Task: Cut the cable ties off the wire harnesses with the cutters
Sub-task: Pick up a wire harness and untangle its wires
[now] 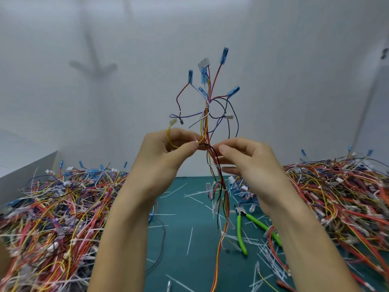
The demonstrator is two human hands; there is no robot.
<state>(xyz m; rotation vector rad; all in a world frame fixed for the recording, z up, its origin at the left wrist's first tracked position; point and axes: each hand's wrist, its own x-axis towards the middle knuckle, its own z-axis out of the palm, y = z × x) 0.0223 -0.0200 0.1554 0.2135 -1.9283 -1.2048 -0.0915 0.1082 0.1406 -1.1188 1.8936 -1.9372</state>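
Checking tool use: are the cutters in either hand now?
No, the green-handled cutters lie on the mat; the left hand and right hand hold the harness.

Nothing legible shows anywhere. The cutters (239,228) (green handles, lying on the desk) bear no mark that can be read, and the blue connectors (224,55) on the held wire harness (207,114) are too small and blurred.

A pale white wall (294,81) closes the back and sides under soft, even light, with a blurred grey shadow (94,66) (roughly arrow-shaped) at upper left. A grey panel (29,175) stands at the left edge. The worktop (185,239) is teal.
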